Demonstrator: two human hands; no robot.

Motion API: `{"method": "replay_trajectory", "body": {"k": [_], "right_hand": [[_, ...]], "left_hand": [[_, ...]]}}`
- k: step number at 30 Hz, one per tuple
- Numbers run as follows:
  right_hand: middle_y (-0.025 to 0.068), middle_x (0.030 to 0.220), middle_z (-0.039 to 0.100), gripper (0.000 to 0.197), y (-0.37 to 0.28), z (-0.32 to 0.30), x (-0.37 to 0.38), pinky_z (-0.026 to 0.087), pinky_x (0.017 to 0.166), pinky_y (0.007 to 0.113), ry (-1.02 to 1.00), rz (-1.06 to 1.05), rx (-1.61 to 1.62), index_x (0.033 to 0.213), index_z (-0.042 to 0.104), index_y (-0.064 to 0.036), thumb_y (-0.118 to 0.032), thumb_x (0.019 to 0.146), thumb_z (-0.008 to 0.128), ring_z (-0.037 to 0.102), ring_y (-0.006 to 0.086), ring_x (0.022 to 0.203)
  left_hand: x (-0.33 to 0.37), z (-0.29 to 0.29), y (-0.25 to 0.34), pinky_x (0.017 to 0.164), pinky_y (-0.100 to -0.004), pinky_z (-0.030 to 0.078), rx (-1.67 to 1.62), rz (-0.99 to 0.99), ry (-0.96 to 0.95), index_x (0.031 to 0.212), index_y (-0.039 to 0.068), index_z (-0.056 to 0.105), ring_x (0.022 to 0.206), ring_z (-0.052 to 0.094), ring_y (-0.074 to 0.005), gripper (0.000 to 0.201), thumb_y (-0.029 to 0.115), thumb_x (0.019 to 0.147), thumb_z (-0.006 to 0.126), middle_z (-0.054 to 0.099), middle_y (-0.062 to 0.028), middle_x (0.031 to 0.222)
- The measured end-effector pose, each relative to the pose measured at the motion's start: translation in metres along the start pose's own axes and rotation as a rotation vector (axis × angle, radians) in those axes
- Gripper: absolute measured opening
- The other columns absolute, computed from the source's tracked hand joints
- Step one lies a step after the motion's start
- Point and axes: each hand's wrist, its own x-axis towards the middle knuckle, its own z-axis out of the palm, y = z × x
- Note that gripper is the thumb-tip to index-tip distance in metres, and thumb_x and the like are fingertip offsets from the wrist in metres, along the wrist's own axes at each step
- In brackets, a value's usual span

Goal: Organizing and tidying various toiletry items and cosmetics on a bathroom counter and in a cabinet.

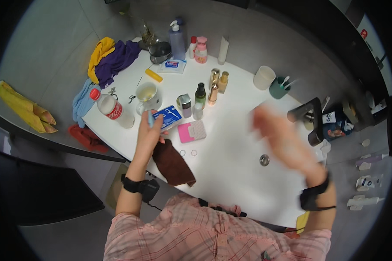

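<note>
Near the front left of the white counter, my left hand (149, 137) is closed on a flat blue-and-white packet (169, 117). A slim light-blue piece (151, 118) shows by its thumb. Just below that hand lies a folded dark brown cloth (172, 163). The pink-and-pale case (191, 131) rests right of the packet, and a white mug (149, 96) stands behind it. Over the white basin, my right hand (285, 141) is smeared by motion. Its fingers look reddish and blurred, so whether they hold anything is unclear.
A red-capped bottle (113, 108) stands left, near bunched cloths (117, 61). Small cosmetic bottles (200, 93) crowd the middle. Pump bottles (177, 41) line the back. A black faucet (311, 119) juts in at right, near a green toothbrush cup (279, 88) and white cup (264, 78).
</note>
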Motion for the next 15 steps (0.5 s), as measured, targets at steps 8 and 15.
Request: {"method": "replay_trajectory", "body": {"k": [8, 15], "right_hand": [[0.0221, 0.091, 0.057, 0.016, 0.053, 0.246, 0.07, 0.046, 0.073, 0.045, 0.096, 0.094, 0.189, 0.095, 0.05, 0.0018, 0.004, 0.08, 0.058, 0.057, 0.0414, 0.086], [0.0224, 0.109, 0.054, 0.037, 0.049, 0.251, 0.09, 0.047, 0.082, 0.045, 0.378, -0.069, 0.128, 0.111, 0.054, 0.0025, 0.007, 0.075, 0.061, 0.055, 0.0429, 0.099]], "left_hand": [[0.056, 0.027, -0.066, 0.042, -0.0249, 0.047, 0.097, -0.147, -0.01, 0.134, 0.0, 0.026, 0.074, 0.064, -0.0175, 0.066, 0.024, 0.087, 0.065, 0.057, -0.0145, 0.097], [0.069, -0.013, -0.094, 0.068, -0.0316, 0.049, 0.224, -0.048, -0.014, 0.143, 0.0, 0.029, 0.083, 0.059, -0.0202, 0.063, 0.023, 0.092, 0.058, 0.053, -0.0181, 0.113]]}}
